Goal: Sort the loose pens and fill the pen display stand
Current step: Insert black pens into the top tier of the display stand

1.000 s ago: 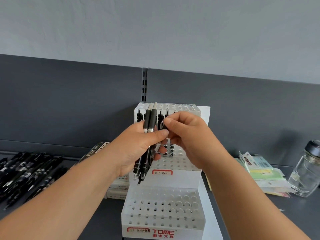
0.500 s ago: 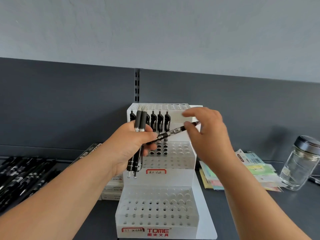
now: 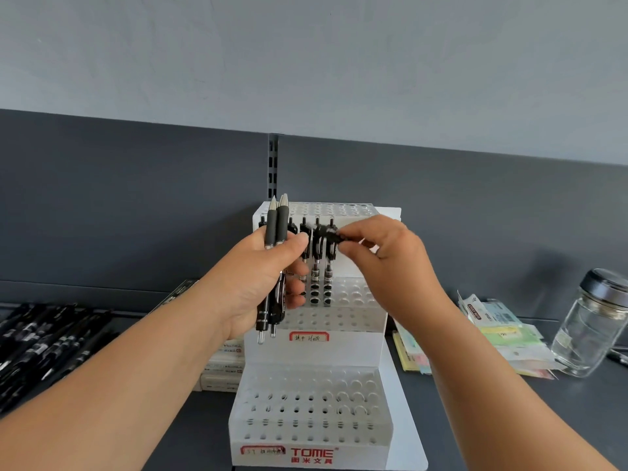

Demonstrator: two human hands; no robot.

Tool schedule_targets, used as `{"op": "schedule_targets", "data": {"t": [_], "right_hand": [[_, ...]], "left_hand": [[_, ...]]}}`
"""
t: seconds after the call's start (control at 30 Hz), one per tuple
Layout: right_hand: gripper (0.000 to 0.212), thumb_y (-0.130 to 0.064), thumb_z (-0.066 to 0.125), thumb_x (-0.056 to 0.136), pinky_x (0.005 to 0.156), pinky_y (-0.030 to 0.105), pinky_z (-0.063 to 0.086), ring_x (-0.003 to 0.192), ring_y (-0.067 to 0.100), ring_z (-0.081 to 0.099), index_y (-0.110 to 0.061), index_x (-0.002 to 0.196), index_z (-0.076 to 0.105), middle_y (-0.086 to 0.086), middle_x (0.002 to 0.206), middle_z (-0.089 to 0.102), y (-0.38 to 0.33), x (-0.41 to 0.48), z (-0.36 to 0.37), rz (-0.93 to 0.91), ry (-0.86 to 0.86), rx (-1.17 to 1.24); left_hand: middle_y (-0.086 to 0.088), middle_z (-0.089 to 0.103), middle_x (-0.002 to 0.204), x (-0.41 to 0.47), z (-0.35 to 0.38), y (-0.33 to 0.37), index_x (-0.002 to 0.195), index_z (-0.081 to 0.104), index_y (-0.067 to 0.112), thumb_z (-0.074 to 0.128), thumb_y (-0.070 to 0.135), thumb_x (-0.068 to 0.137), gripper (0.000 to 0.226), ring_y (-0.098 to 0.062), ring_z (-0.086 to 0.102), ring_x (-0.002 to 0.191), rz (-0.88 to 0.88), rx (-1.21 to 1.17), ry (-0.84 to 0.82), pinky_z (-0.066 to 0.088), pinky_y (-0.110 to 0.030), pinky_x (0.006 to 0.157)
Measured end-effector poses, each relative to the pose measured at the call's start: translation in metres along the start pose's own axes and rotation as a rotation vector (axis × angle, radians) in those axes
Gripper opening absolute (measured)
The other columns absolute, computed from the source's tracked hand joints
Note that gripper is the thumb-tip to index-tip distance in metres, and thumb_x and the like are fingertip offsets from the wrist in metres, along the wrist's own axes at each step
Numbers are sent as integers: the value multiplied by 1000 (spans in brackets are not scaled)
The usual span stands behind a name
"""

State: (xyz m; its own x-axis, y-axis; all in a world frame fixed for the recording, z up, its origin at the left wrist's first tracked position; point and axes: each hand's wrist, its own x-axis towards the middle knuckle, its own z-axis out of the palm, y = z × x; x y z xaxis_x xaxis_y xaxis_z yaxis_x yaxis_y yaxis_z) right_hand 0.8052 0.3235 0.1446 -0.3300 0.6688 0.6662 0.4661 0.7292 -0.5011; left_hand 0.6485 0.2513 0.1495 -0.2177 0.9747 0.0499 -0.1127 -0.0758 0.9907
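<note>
Although motion blur smears it, the single pen pinched in the right hand's grip lies nearly level, its long axis running leftward from the fingertips across the tops of the standing pens in the middle tier of the display stand by the counter's back edge. Free holes lie just right of that row, below this hand, so it is nearer than the left hand, whose grip is clamped round an upright bundle of pens. The pen likely needs tipping vertical first.

Open holes fill the stand's right side — standing pens crowd its upper left, a jar far right.
</note>
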Motion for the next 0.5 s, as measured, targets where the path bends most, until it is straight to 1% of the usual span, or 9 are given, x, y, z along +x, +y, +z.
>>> {"op": "schedule_targets", "data": {"t": [0.07,0.1,0.17,0.23,0.3,0.4,0.43,0.5], "right_hand": [[12,-16,64,88,67,16,45,72,2,56,-26,93,70,-13,80,64,-3,6,-4,111,42,176],[13,-15,64,88,66,16,47,68,1,57,-27,91,69,-13,78,65,-4,8,-6,154,68,271],[15,-12,65,88,70,17,51,70,1,60,-26,87,67,-11,79,68,-5,13,-7,202,125,395],[17,-12,65,88,75,23,54,75,4,63,-28,85,66,-8,81,69,-3,15,-7,219,152,413],[15,-14,64,88,78,28,56,75,7,64,-28,83,66,-8,80,70,0,16,-5,237,156,405],[12,-13,64,88,78,32,57,74,8,64,-24,84,65,-6,80,69,3,16,1,266,145,395],[12,-13,64,88,78,33,57,74,10,64,-24,83,65,-5,79,69,5,15,3,277,139,385],[9,-14,65,88,79,39,56,76,18,65,-21,82,65,-1,79,69,11,14,9,314,119,346]], "left_hand": [[-1,53,65,0,-1,-2,102,56,14,59,30,91,20,-11,47,49,14,45,-2,46,-26,48],[0,51,63,1,-1,-3,102,56,12,58,31,92,21,-11,45,48,19,61,-5,45,-26,47],[0,48,62,1,-1,-4,99,54,10,57,31,93,23,-12,42,47,15,68,-12,42,-27,46],[-2,49,65,1,-1,-5,93,51,10,56,28,94,18,-13,42,47,-7,52,-17,41,-28,46],[-4,53,70,1,-1,-4,91,51,11,56,23,94,12,-14,45,49,-28,46,-22,41,-29,47],[-5,59,76,2,-1,-5,96,54,12,55,18,94,7,-14,49,53,-27,53,-30,44,-27,48],[-5,60,77,2,-1,-6,98,56,11,56,18,94,8,-13,50,55,-25,47,-32,45,-27,49],[-5,61,77,2,-1,-7,104,59,9,56,18,93,14,-14,54,58,-26,29,-32,49,-28,53]]}}
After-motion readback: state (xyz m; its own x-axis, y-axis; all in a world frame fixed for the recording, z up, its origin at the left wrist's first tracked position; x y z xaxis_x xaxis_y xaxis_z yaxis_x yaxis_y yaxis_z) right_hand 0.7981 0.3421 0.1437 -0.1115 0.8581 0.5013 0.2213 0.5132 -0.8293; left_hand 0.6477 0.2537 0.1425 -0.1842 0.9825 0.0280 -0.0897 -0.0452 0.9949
